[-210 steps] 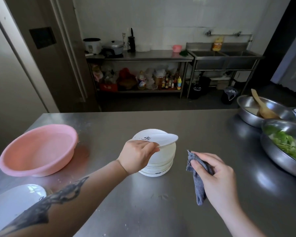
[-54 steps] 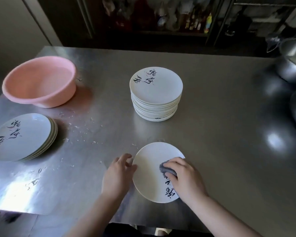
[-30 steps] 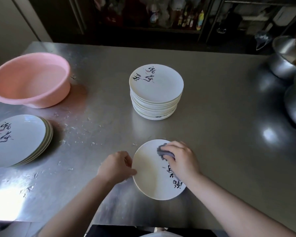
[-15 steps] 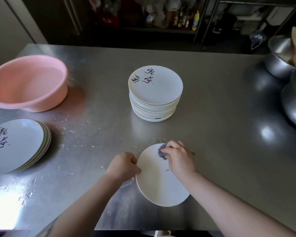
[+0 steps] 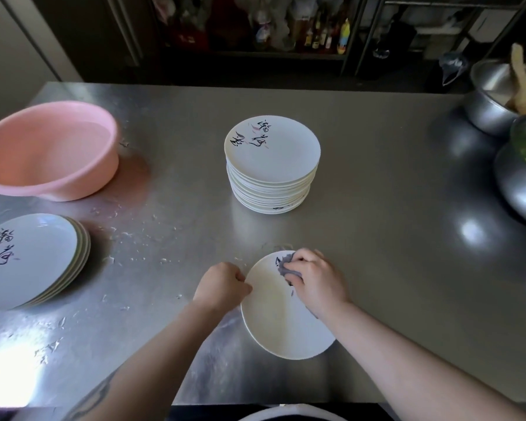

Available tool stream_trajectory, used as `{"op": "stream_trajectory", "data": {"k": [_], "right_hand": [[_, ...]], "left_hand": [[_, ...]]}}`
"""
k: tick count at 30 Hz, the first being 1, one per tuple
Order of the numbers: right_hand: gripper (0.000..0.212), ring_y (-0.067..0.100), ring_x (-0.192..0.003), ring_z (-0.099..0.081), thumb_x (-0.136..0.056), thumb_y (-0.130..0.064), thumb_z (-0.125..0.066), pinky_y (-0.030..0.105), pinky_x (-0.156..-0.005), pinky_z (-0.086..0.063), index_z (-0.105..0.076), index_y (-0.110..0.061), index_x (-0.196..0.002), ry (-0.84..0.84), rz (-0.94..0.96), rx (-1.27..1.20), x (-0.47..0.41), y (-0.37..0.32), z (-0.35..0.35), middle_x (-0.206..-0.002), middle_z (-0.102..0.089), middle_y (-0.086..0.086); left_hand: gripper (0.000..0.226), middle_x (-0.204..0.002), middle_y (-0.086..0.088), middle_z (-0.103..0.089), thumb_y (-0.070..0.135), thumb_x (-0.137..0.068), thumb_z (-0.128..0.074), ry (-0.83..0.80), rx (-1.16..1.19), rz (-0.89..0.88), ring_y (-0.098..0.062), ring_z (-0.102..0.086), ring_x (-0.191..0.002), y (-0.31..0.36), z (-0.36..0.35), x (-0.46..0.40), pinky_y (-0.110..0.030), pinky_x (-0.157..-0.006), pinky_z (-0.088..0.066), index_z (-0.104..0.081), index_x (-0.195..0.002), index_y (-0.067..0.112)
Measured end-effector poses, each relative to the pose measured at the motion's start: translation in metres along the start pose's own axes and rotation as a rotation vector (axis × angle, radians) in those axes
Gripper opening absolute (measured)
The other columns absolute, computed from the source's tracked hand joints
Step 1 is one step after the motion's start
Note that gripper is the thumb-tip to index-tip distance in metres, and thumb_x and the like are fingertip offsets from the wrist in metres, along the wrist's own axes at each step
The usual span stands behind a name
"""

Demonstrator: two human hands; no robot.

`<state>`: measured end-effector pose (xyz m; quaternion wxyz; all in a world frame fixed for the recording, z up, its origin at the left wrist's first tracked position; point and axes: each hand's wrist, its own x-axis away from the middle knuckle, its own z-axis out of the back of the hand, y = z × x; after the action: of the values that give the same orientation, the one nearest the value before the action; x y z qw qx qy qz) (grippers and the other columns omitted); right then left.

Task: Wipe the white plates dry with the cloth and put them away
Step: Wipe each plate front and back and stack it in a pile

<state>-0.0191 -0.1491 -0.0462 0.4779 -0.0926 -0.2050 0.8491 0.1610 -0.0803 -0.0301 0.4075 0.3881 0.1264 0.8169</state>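
A white plate [image 5: 281, 320] with black lettering is held just above the near part of the steel table. My left hand [image 5: 220, 287] grips its left rim. My right hand [image 5: 316, 281] presses a grey cloth [image 5: 287, 265] onto the plate's far part and hides most of the lettering. A tall stack of white plates [image 5: 272, 165] stands at the table's middle, beyond the hands. A lower stack of white plates [image 5: 28, 259] lies at the left edge.
A pink plastic basin [image 5: 47, 150] sits at the far left. Steel bowls [image 5: 492, 95] stand at the right edge, one with a wooden spoon, one with green leaves. Water drops dot the steel table [image 5: 392, 208] left of the hands.
Seven seconds ago my left hand lifted a plate off the middle stack. Over the last second my right hand has slid the cloth toward the plate's far rim, and the plate has turned.
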Motion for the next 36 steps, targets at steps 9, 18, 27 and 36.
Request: {"op": "stream_trajectory", "data": {"k": [9,18,27,36], "right_hand": [[0.018,0.017,-0.103,-0.057,-0.081,-0.019,-0.071,0.024,-0.077,-0.044,-0.075,-0.025,-0.097,-0.015,0.085,-0.034,-0.008,-0.013,-0.003,-0.105,-0.067,-0.009],[0.016,0.011,-0.104,-0.052,-0.087,-0.024,-0.065,0.02,-0.062,-0.026,-0.071,-0.028,-0.101,0.011,-0.04,0.046,-0.01,0.001,0.001,-0.104,-0.059,-0.012],[0.018,0.012,-0.106,-0.053,-0.088,-0.031,-0.064,0.023,-0.073,-0.041,-0.073,-0.029,-0.103,-0.016,0.011,-0.043,-0.011,-0.017,-0.004,-0.11,-0.06,-0.013],[0.015,0.016,-0.103,-0.053,-0.084,-0.017,-0.067,0.02,-0.069,-0.033,-0.076,-0.021,-0.096,0.027,-0.016,-0.023,-0.008,-0.003,-0.005,-0.106,-0.064,-0.009]], "left_hand": [[0.01,-0.075,0.005,-0.064,0.03,-0.084,-0.067,0.137,-0.046,-0.102,-0.022,-0.063,-0.079,0.022,-0.002,0.0,-0.024,-0.06,-0.041,-0.067,-0.082,0.02],[0.019,-0.058,-0.002,-0.071,0.016,-0.077,-0.059,-0.209,-0.01,0.062,-0.015,-0.056,-0.043,-0.01,-0.001,0.014,-0.016,-0.045,-0.046,-0.068,-0.07,0.001],[0.011,-0.08,-0.004,-0.072,0.024,-0.08,-0.071,0.086,-0.033,-0.041,-0.024,-0.066,-0.077,0.018,0.003,-0.011,-0.027,-0.062,-0.047,-0.069,-0.078,0.014],[0.016,-0.062,-0.002,-0.073,0.023,-0.082,-0.067,-0.182,-0.008,0.031,-0.02,-0.065,-0.054,-0.01,0.004,0.006,-0.029,-0.056,-0.057,-0.071,-0.074,0.009]]}}
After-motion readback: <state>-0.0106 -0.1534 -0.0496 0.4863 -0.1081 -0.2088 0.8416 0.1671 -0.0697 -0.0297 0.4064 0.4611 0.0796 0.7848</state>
